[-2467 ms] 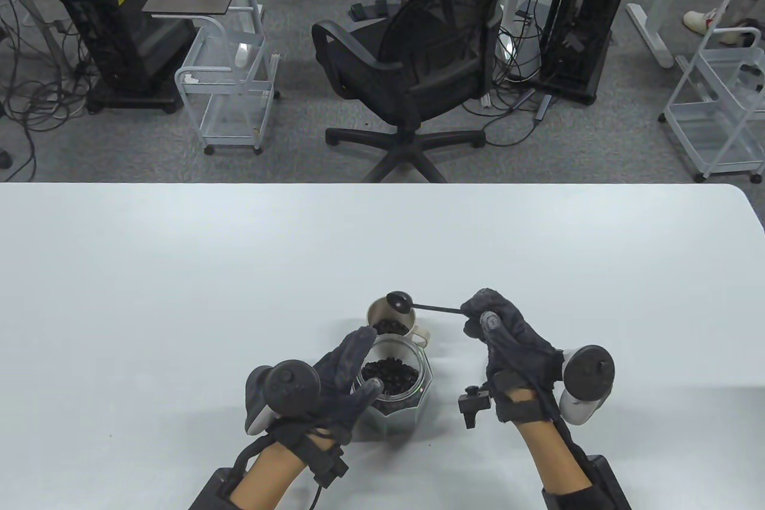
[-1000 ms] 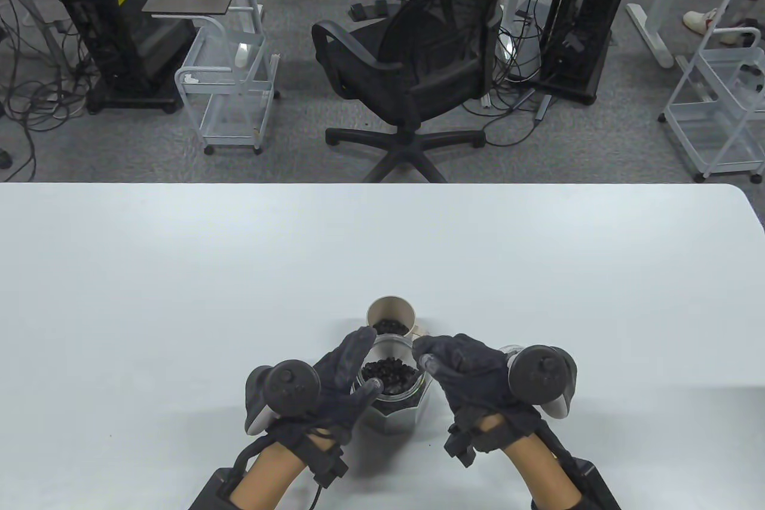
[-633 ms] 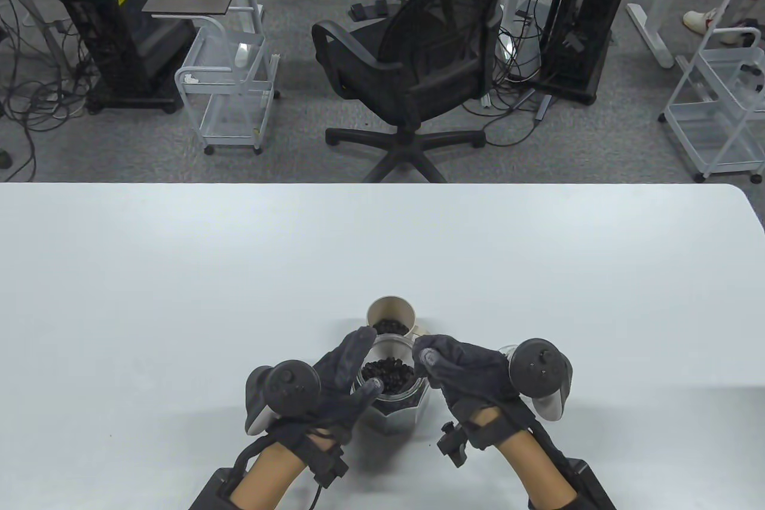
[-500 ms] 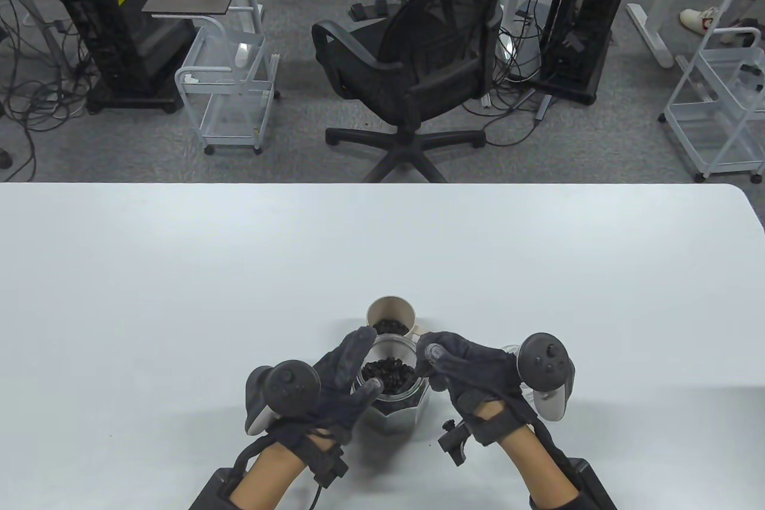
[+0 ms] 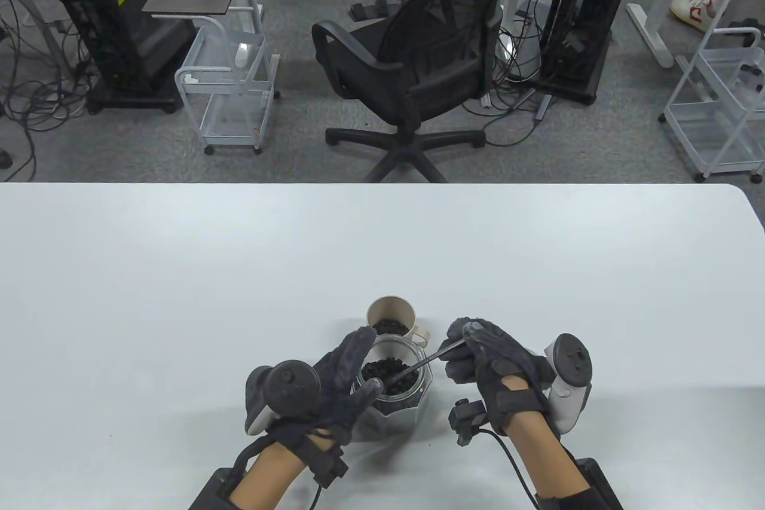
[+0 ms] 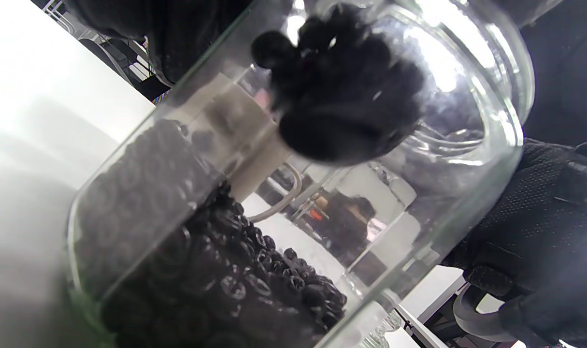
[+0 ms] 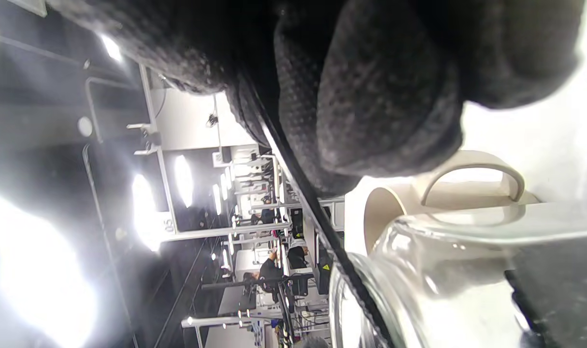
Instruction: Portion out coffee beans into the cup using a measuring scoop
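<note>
A faceted glass jar (image 5: 412, 399) of coffee beans stands on the table, and my left hand (image 5: 363, 362) grips it from the left. My right hand (image 5: 463, 348) pinches the thin black handle of the measuring scoop (image 5: 418, 365), which slants down into the jar's mouth. In the left wrist view the scoop's bowl (image 6: 341, 92) sits heaped with beans inside the jar (image 6: 496, 159), up near the neck and above the bean layer (image 6: 254, 290). The beige cup (image 5: 391, 312) stands just behind the jar with beans in its bottom. The right wrist view shows the scoop handle (image 7: 317, 217), the cup (image 7: 390, 212) and the jar rim (image 7: 448, 237).
The white table (image 5: 179, 295) stretches wide to the left, right and far side of the jar and cup. A black office chair (image 5: 418, 67) and white wire carts (image 5: 230, 91) stand on the floor beyond the table's far edge.
The scoop went from above the cup down into the jar. In the last half second my right hand drew back to the right and turned, baring the handle. My left hand stayed put.
</note>
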